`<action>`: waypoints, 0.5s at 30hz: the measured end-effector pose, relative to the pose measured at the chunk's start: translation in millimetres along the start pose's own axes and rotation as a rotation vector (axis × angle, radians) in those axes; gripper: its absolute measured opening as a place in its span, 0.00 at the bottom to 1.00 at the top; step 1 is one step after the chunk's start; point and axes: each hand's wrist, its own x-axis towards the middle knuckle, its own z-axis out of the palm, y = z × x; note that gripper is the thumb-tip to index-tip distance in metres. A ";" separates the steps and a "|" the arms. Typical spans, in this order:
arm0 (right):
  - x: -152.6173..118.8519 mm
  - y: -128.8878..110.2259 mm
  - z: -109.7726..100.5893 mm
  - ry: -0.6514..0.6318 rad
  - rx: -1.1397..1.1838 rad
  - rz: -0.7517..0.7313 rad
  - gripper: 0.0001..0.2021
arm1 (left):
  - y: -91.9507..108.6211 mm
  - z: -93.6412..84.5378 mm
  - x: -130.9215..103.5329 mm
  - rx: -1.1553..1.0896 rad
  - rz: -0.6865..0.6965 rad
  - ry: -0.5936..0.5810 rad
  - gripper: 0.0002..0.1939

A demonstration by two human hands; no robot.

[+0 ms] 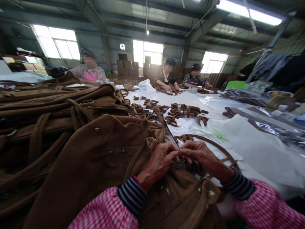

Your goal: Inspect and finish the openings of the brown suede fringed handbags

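Note:
A large brown bag [95,159] lies before me, with handles, zips and brass-coloured studs on it. Above its right part my left hand [159,160] is closed, thumb and forefinger pinched together. Fingertip to fingertip with it, my right hand [202,157] is pinched as well. Whatever the fingers hold is too small and too covered to make out. A bit of shiny metal hardware [181,160] shows just below the fingertips. Behind my right hand a brown strap [221,144] curves over the table.
More brown bags [47,111] are piled at the left. Several bundled brown straps [176,111] lie on the white table [202,100]. White sheets [259,143] and plastic-wrapped items [247,95] cover the right side. Across the table, co-workers [168,78] handle brown pieces; another person [90,71] is at left.

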 end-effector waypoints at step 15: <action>-0.4 -6.5 7.2 0.008 -0.022 -0.016 0.16 | -2.9 1.5 -0.7 -0.036 -0.055 0.016 0.06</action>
